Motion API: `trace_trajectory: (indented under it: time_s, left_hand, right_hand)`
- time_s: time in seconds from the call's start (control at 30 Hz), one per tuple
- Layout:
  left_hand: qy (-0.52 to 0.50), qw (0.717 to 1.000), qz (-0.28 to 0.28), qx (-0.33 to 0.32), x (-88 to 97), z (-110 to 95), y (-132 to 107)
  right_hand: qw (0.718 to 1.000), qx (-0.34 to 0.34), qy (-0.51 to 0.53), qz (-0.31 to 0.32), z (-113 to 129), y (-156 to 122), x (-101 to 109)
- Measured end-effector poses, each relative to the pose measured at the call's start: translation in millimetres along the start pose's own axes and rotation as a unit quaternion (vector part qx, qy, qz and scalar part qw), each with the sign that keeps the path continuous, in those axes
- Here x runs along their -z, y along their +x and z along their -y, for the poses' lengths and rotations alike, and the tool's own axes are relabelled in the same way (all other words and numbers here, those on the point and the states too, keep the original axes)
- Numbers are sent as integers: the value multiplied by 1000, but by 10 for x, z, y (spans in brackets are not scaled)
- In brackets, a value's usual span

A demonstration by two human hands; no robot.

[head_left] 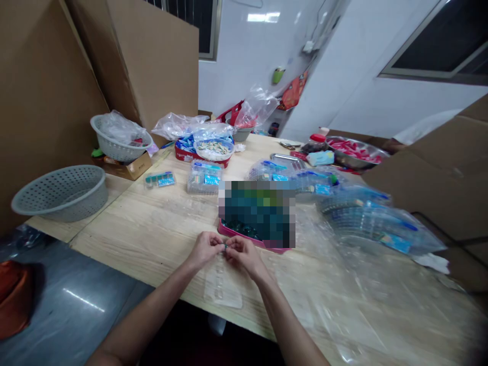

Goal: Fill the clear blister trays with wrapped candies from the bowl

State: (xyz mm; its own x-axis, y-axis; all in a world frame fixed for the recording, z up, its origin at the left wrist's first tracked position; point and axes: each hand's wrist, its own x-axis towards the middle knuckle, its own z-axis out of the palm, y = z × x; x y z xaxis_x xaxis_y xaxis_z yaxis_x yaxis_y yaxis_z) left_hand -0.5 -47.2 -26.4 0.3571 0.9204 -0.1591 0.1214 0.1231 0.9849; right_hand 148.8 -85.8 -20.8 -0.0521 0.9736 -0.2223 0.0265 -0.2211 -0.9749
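Between the fingertips of both hands is a small dark green piece, too small to make out in detail. My left hand pinches it from one side, and my right hand meets it from the other with bent fingers. Under and in front of the hands, a clear plastic blister tray with moulded hollows lies flat near the table's front edge. Just beyond the hands stands a pink-rimmed tray of dark green pieces, its upper part covered by a pixelated patch.
Clear packs with blue cards stand behind, and stacked ones fill the right. A grey perforated basket sits at the left edge. Farther back are a red box of blue pieces and a metal bowl of pink pieces.
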Motion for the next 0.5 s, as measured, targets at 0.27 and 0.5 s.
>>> trace_trajectory:
  time_s: [0.27, 0.5]
  left_hand:
    - [333, 934, -65, -113, -77, 124, -17]
    - [414, 904, -36, -99, -95, 85, -30]
  right_hand:
    - [928, 121, -339, -98, -152, -18, -146]
    - [872, 210, -410, -168, 166, 27, 81]
